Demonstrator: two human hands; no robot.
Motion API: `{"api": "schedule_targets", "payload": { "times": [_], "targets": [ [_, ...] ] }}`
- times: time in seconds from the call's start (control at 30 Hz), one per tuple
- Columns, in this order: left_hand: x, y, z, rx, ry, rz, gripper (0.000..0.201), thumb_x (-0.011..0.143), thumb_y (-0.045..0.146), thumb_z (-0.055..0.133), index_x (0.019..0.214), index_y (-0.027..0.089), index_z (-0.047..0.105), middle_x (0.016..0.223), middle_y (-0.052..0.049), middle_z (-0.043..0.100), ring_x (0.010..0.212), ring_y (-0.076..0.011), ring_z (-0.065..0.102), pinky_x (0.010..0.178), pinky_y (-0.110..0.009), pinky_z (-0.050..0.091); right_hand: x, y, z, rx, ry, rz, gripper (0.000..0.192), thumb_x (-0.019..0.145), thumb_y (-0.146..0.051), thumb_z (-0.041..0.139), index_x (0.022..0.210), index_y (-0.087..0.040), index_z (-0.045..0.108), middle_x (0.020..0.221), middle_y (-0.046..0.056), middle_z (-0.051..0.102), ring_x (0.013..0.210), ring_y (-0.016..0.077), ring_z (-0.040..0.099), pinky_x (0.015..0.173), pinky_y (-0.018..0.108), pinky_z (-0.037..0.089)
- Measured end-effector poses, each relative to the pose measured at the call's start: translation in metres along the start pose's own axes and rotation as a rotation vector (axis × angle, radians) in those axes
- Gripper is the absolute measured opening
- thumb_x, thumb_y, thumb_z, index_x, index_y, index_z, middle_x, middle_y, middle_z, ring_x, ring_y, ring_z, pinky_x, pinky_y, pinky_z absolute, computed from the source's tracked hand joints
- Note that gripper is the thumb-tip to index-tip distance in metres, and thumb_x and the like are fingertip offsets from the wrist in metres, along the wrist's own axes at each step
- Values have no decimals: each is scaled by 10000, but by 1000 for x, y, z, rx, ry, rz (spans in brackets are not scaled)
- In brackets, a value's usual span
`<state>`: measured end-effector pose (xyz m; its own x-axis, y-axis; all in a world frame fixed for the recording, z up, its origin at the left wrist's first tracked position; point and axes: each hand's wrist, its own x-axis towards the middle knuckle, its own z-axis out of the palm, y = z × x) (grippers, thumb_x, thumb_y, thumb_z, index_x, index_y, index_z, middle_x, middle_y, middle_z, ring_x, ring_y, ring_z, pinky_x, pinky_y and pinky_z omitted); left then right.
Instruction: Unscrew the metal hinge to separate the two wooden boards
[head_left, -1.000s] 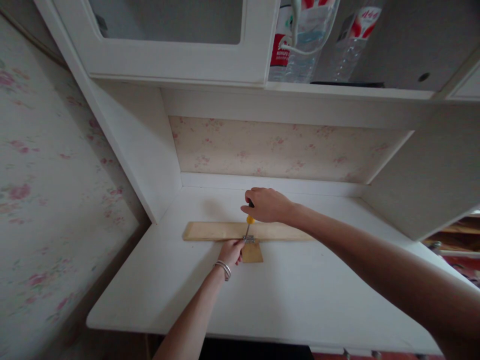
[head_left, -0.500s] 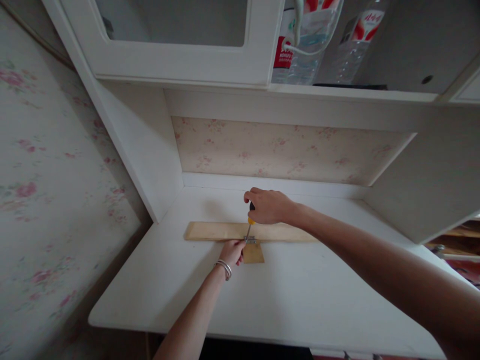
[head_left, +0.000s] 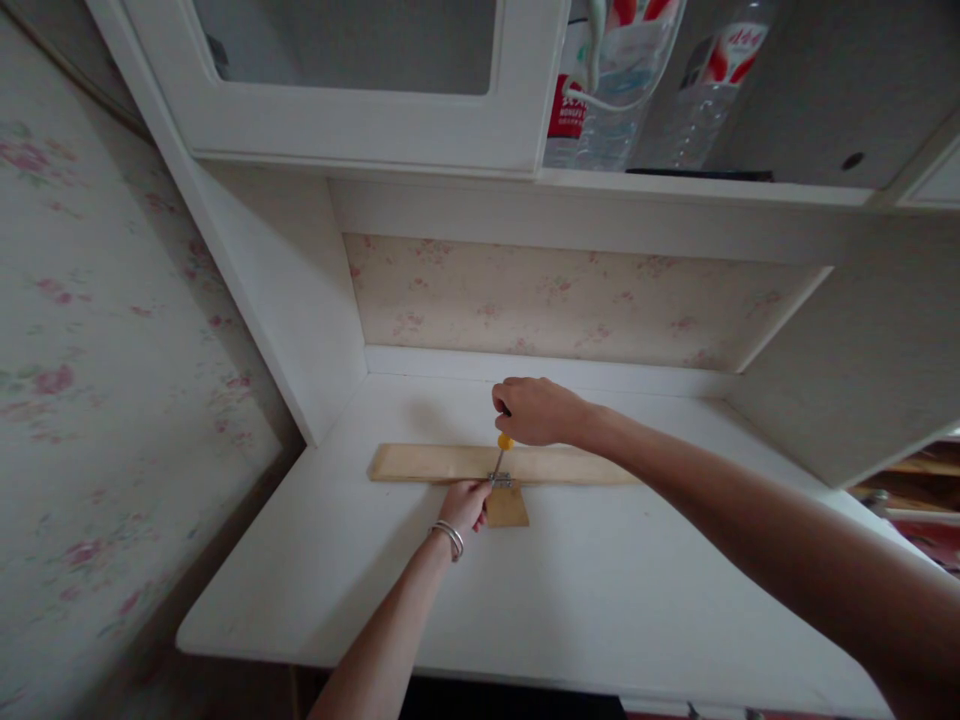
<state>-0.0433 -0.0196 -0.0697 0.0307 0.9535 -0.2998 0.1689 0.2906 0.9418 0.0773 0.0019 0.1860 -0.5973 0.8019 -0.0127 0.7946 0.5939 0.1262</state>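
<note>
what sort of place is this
Probably a room in a home: it has floral wallpaper, a white desk and a white cabinet above the desk.

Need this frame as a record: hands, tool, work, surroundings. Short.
left hand: fingertips at hinge, beside screwdriver tip; bangles on wrist
right hand: grips screwdriver handle
screwdriver: slightly tilted, tip down at hinge
hinge: metal, at near edge of long board
small board: near side of long board
surface: white desk
above: shelf with plastic bottles
</note>
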Motion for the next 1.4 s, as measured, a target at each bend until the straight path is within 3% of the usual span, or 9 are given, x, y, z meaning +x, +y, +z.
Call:
{"api": "schedule_targets", "payload": {
  "times": [0.13, 0.27, 0.37, 0.5, 0.67, 0.83, 0.97, 1.2, 1.4],
  "targets": [
    [-1, 0, 0, 0, 2, 9, 324, 756, 431, 490, 640, 137, 566, 434, 35, 461, 328, -71, 420, 311, -177, 244, 1, -1, -1, 12, -24, 43, 403, 728, -364, 460, 1097, -221, 537, 1112, 104, 579, 864, 271, 590, 666, 379, 435],
    [-1, 1, 0, 4, 2, 19, 327, 759, 432, 486, 629, 140, 560, 433, 36, 462, 321, -70, 410, 309, -179, 245, 1, 0, -3, -1, -31, -11, 308, 786, -322, 395, 976, -176, 589, 1020, 125, 603, 855, 259, 593, 674, 362, 430],
    [-1, 1, 0, 7, 3, 24, 332, 756, 439, 493, 620, 142, 555, 424, 41, 452, 318, -67, 401, 311, -177, 243, -1, 1, -6, 25, -58, -84, 337, 737, -274, 459, 1051, -201, 559, 1115, 100, 562, 842, 234, 598, 648, 327, 431],
    [-3, 2, 0, 6, 9, 27, 326, 761, 433, 485, 622, 145, 549, 416, 46, 437, 313, -65, 392, 305, -174, 235, -1, 2, -6, 32, -48, -44, 398, 769, -374, 460, 1122, -201, 520, 1137, 117, 536, 855, 248, 594, 660, 342, 433],
    [-4, 3, 0, 4, 4, 32, 319, 762, 433, 486, 647, 143, 554, 413, 51, 427, 320, -68, 401, 310, -171, 239, 2, 4, -2, 32, -46, -94, 363, 760, -262, 454, 1111, -206, 525, 1153, 107, 524, 835, 219, 596, 655, 321, 423],
    [-4, 4, 0, 16, 5, 24, 320, 761, 436, 485, 652, 143, 558, 406, 51, 423, 309, -66, 386, 311, -171, 232, 4, 5, -2, 44, -40, -54, 404, 789, -413, 436, 1116, -193, 528, 1085, 119, 569, 862, 244, 590, 682, 343, 423],
    [-6, 6, -1, 25, 14, 13, 310, 750, 437, 499, 636, 152, 545, 404, 56, 410, 314, -67, 380, 307, -170, 223, 4, 4, -4, 33, -66, -93, 343, 759, -297, 454, 1079, -214, 545, 1113, 102, 564, 846, 236, 599, 656, 334, 429],
    [-10, 9, 0, 35, 35, 3, 295, 743, 437, 496, 653, 159, 536, 447, 57, 417, 320, -58, 366, 299, -168, 198, 2, 6, -3, 28, -47, 9, 392, 798, -374, 405, 1129, -202, 524, 1084, 124, 571, 861, 271, 599, 681, 379, 436],
    [-11, 11, 0, 46, 44, -6, 295, 734, 441, 503, 649, 160, 538, 439, 60, 407, 317, -62, 357, 300, -172, 195, 2, 10, 0, 41, -17, -17, 423, 723, -392, 501, 1110, -222, 524, 1127, 110, 542, 830, 250, 595, 630, 339, 430]
  ]
}}
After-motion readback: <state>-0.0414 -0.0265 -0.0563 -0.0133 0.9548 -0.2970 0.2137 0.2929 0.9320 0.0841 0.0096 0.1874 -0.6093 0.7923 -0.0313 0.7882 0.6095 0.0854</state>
